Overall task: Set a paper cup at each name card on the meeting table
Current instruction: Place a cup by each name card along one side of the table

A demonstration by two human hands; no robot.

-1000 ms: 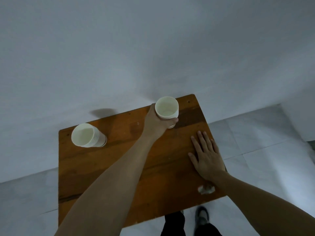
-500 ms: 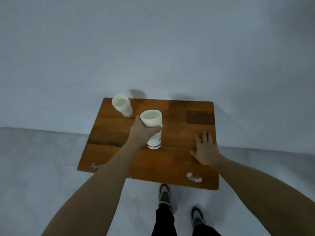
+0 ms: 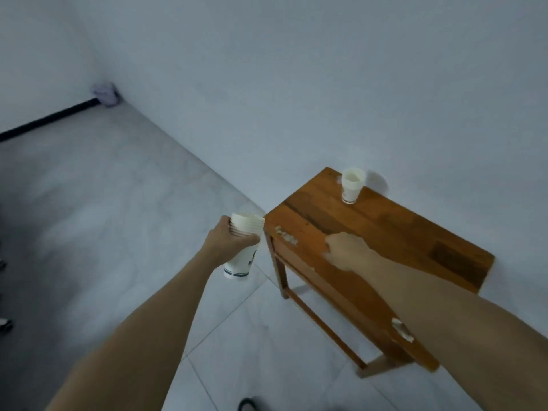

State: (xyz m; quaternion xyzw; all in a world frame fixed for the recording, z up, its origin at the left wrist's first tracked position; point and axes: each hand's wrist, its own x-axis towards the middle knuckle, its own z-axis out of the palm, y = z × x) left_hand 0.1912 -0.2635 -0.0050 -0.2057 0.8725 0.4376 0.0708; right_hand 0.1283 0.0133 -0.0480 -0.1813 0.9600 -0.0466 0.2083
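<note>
Clasping the cup stack (image 3: 243,244), the left grip (image 3: 228,243) hides its middle; right grip (image 3: 345,252) blurred, state unclear.

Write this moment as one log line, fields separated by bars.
left hand: holds cup stack beside table | right hand: on wooden table | single cup: upright, far corner

Dim, bluish, soft light; motion blur throughout, wide-angle bending at edges, faint shadows.
</note>
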